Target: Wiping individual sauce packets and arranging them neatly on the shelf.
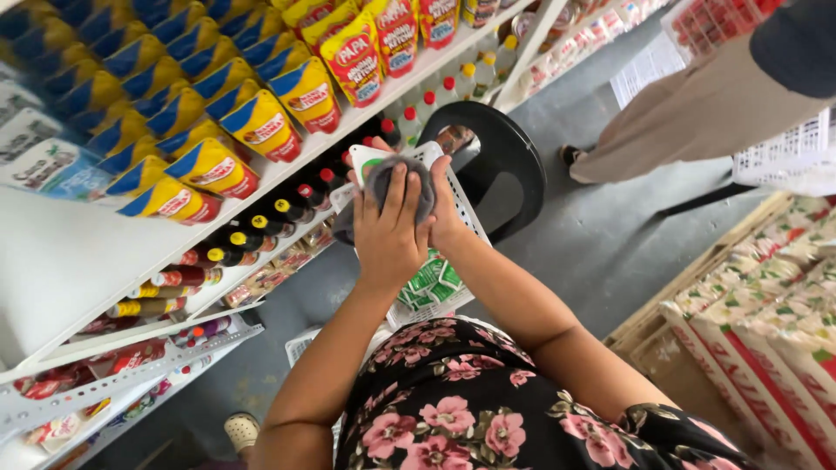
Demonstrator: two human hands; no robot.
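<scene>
Cloth [396, 187] lies under left hand [387, 235], against pouch [370, 161] in right hand [446, 218].

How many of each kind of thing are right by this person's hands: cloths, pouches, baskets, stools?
grey cloth: 1, under the left hand
white pouch: 1, gripped by the right hand
white basket: 1
black stool: 1
Total: 4
</scene>
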